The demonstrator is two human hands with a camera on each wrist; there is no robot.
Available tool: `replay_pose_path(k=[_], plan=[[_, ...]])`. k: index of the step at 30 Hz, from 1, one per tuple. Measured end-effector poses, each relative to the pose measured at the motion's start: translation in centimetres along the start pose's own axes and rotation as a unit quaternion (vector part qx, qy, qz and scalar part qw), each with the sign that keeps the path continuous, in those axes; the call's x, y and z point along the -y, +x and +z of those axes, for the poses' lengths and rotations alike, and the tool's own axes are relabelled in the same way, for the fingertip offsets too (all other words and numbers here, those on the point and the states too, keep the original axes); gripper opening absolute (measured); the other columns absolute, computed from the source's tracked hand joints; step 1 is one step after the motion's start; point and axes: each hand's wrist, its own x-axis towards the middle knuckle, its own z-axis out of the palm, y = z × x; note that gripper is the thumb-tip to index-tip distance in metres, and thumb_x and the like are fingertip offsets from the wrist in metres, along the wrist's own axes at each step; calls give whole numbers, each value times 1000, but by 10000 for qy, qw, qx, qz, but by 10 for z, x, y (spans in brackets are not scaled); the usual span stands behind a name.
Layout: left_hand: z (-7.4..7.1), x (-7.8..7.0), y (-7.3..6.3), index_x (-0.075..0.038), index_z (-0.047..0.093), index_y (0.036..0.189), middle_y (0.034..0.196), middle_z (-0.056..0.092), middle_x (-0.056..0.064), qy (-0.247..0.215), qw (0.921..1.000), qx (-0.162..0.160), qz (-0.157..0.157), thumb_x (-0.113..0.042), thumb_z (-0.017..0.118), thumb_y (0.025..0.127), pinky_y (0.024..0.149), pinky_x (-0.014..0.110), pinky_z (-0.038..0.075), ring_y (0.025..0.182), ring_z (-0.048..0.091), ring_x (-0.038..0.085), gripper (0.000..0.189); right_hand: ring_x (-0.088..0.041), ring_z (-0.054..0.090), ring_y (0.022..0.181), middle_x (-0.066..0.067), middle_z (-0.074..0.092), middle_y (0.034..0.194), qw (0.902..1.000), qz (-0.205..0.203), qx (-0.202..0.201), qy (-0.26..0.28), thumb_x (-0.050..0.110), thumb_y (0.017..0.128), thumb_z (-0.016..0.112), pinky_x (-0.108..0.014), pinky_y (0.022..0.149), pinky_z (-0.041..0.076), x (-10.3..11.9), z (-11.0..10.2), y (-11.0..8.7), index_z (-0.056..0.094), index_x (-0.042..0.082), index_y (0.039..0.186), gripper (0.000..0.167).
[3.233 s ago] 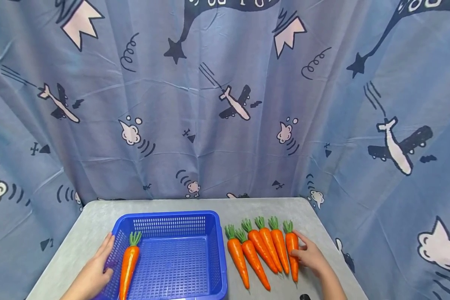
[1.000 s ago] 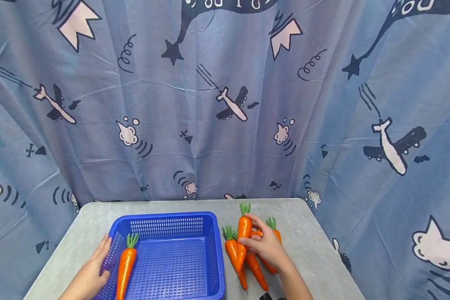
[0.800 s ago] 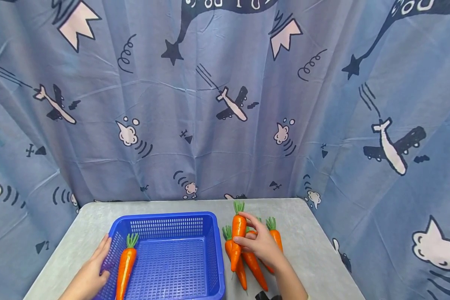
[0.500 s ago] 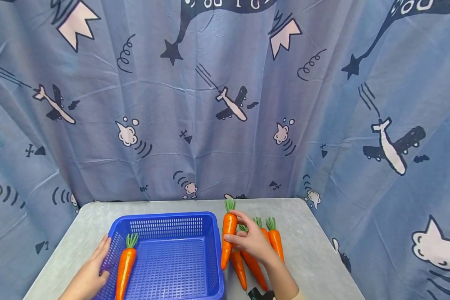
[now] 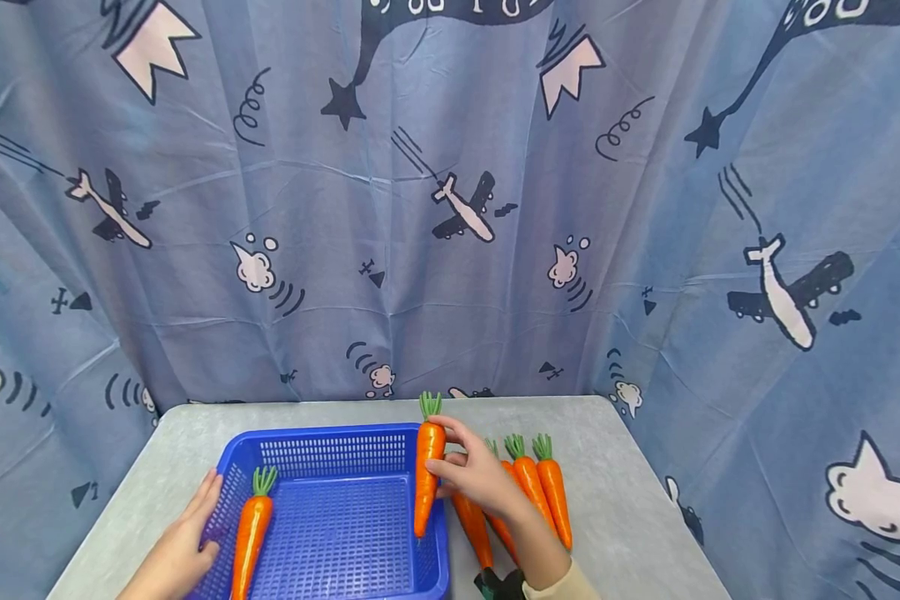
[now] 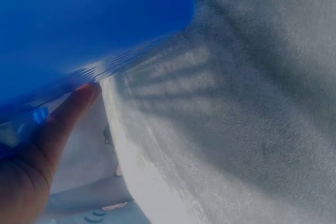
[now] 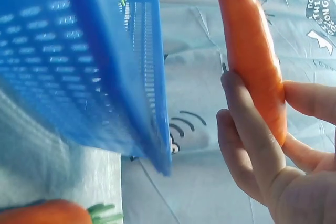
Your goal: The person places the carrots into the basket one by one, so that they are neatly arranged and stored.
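Note:
My right hand (image 5: 476,477) pinches a carrot (image 5: 429,467) between thumb and fingers, green top up and tip down. It holds the carrot over the right rim of a blue plastic basket (image 5: 322,432). In the right wrist view the fingers are around the lower part of the orange carrot (image 7: 254,51), beside the basket wall (image 7: 110,66). My left hand (image 5: 176,546) rests with straight fingers against the basket's left side. One carrot (image 5: 252,525) lies inside the basket along that side. In the left wrist view a fingertip (image 6: 86,95) touches the basket's edge.
Several more carrots (image 5: 555,496) lie side by side on the grey table (image 5: 607,467) right of the basket, partly covered by my right arm. A black wrist device (image 5: 501,583) shows beside the right forearm. A blue patterned curtain (image 5: 450,317) hangs behind the table.
My right hand has lifted the rightmost carrot and carried it left, across the other carrots, to the basket's right rim. The left hand stays at the basket's left side.

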Motion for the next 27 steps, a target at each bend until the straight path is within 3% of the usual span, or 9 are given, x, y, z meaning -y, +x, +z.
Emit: replay_pose_path(k=[5,11,15,17,18,21,23,25,27], plan=[[2,1,-1,11,26,154,166,15,25,3,9999,-125,61,10,65,73,94,-7,-3,136,36,55,90,-29,72,93,-29,39,146,9998,-160,118,-4,11,95,67,-48,68,63,4,12,11,40,13,152,63],[-2,-1,-1,11,23,155,166,12,26,-182,9997,119,-116,9,63,74,92,-6,-3,135,35,61,90,-29,73,89,-28,41,137,9990,-249,326,175,8,92,70,-50,65,62,8,30,24,44,12,148,62],[-3,0,0,9,22,156,167,12,24,-82,9993,259,-258,6,64,75,113,16,11,138,35,59,91,-29,72,90,-27,43,135,9976,-303,545,313,5,92,69,-50,66,62,14,43,33,46,13,147,60],[-3,0,0,8,22,156,167,11,24,-88,9991,297,-300,6,64,76,112,18,11,139,34,58,91,-29,72,91,-26,45,133,9970,-319,621,347,4,91,69,-50,66,62,15,49,38,47,13,146,59],[-3,0,0,8,22,157,168,11,24,-105,9989,315,-318,6,64,76,112,18,9,139,33,58,91,-29,72,91,-25,45,133,9968,-299,657,354,4,92,69,-50,66,62,16,53,40,47,14,145,59],[-2,0,0,9,21,156,167,11,25,-187,9989,305,-305,7,64,75,100,2,-2,139,32,59,91,-29,71,91,-22,48,130,9968,-227,692,330,3,91,69,-50,65,62,18,61,45,50,15,143,56],[-2,0,0,8,21,156,167,11,25,-200,9988,313,-319,7,63,76,96,1,-4,139,31,59,91,-28,71,92,-20,49,129,9969,-152,710,295,2,91,68,-49,65,62,19,66,49,52,16,141,54],[-3,-1,1,8,21,157,167,11,25,-163,9987,327,-343,6,64,76,105,8,1,139,31,59,91,-29,71,93,-20,50,129,9966,-110,756,299,1,91,68,-49,65,62,21,72,52,52,16,141,54],[-4,-1,1,8,21,157,167,11,25,-110,9985,372,-388,5,64,76,114,26,12,139,32,58,91,-29,70,94,-19,50,129,9960,-60,840,313,1,91,67,-48,65,63,22,78,55,52,15,141,54]])
